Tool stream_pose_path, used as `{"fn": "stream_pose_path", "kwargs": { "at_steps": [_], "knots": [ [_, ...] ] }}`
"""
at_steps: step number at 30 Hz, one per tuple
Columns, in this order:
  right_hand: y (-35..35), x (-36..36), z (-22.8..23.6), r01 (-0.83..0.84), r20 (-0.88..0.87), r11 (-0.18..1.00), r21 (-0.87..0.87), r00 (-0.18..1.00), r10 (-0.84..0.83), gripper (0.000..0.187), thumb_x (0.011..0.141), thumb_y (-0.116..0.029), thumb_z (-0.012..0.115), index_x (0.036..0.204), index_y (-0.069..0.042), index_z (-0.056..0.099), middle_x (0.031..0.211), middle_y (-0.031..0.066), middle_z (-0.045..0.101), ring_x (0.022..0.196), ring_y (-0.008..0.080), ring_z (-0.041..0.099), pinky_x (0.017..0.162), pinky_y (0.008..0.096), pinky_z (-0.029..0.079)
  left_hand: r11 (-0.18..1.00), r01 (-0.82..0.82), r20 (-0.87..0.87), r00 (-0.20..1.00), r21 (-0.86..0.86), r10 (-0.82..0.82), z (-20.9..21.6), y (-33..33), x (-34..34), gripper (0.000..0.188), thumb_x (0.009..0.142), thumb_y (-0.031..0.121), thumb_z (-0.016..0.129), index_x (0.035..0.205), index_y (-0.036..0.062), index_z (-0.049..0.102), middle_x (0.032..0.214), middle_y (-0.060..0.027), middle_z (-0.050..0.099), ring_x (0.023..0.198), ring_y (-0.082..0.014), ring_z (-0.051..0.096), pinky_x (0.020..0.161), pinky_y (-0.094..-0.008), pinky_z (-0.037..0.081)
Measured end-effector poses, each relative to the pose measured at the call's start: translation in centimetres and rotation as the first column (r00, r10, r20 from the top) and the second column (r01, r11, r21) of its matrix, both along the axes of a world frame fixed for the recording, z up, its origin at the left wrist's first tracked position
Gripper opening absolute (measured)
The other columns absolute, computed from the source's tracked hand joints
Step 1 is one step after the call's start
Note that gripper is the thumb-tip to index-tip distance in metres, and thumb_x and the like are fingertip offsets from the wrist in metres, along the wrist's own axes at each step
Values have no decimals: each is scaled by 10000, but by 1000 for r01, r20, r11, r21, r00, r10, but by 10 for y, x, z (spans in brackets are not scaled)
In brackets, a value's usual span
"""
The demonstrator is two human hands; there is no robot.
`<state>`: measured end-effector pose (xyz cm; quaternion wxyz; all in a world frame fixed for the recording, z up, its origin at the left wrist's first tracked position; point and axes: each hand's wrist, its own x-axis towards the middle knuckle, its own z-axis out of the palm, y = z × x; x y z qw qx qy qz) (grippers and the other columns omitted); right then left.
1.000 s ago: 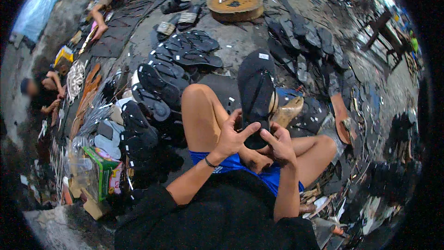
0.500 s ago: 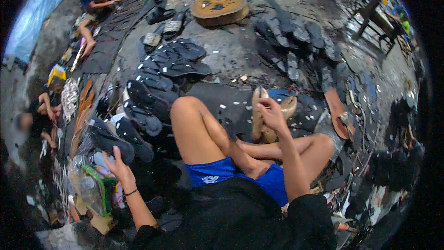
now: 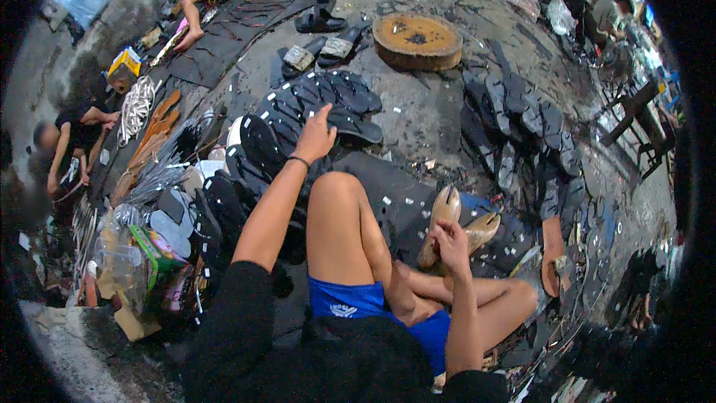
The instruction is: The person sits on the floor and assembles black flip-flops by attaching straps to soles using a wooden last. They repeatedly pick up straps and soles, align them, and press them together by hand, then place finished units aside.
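My left hand (image 3: 316, 139) reaches out past my knee, over a row of black sandals (image 3: 272, 98) with small white tags on them. Its fingers look stretched out, with nothing seen in them; whether they touch the nearest sandal (image 3: 354, 125) I cannot tell. In front of my crossed legs, my right hand (image 3: 452, 245) is closed in a pinch, and anything between its fingertips is too small to make out. Close beside it lie two tan shoe lasts (image 3: 444, 207) with split toes, one partly behind the hand.
A round wooden block (image 3: 418, 36) stands ahead. Another pile of black sandals (image 3: 514, 116) lies to the right, near a brown sole piece (image 3: 553, 250). At left are a white cord bundle (image 3: 138, 108), a green-edged box (image 3: 155, 254) and a person (image 3: 78, 130) working. Others sit farther back.
My left hand has left the black sandal at the far left and stretched forward over the sandal row. My right hand stays by the shoe lasts, still pinched. The whole view has shifted.
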<state>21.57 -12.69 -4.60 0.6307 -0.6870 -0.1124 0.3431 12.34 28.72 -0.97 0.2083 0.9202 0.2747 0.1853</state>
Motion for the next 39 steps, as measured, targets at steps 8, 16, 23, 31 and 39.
{"fn": "stream_pose_path", "kwargs": {
  "at_steps": [8, 16, 23, 31, 39],
  "knots": [
    [-20, 12, 1, 107, -76, 994, -21, 991, -108, 263, 945, -123, 571, 1153, 32, 530, 968, 109, 610, 796, 142, 633, 616, 255, 539, 993, 82, -189, 980, 88, -64, -24, 48, 49, 308, 781, 21, 558, 1057, 78, 682, 1059, -208, 582, 1015, -383, 567, 940, -435, 445],
    [-4, 7, 11, -2, -158, 993, -114, 987, -17, 269, 950, -153, 582, 1146, 24, 534, 981, 88, 606, 801, 150, 629, 647, 276, 551, 983, -14, -208, 977, 182, 53, 83, 149, -34, 543, 787, 172, 622, 1316, 114, 514, 1236, -203, 553, 1161, -384, 515, 959, -419, 444],
    [-1, 5, -10, -4, -66, 1000, -12, 998, 3, 257, 955, -122, 570, 1146, 46, 532, 922, 79, 630, 795, 129, 621, 651, 261, 527, 905, -296, -353, 918, -306, 181, 28, 141, -152, 900, 703, 481, 750, 1393, 41, 376, 1299, -253, 513, 1203, -386, 506, 996, -429, 414],
    [-8, 1, -5, 8, -89, 996, -89, 996, -15, 248, 954, -140, 576, 1145, 14, 542, 895, 64, 617, 740, 109, 599, 650, 244, 515, 774, -628, -5, 777, -84, 629, 80, 81, -160, 791, 713, 441, 758, 1238, -60, 444, 1194, -285, 559, 1127, -391, 550, 943, -431, 440],
    [-20, 5, -26, 21, 30, 999, -29, 999, -20, 250, 950, -134, 583, 1129, 32, 534, 934, 74, 597, 789, 133, 609, 665, 263, 525, 910, -403, 211, 902, 100, 376, 63, 41, -78, 714, 790, 526, 663, 1251, 9, 488, 1145, -220, 612, 1067, -395, 577, 874, -427, 471]
  ]
}}
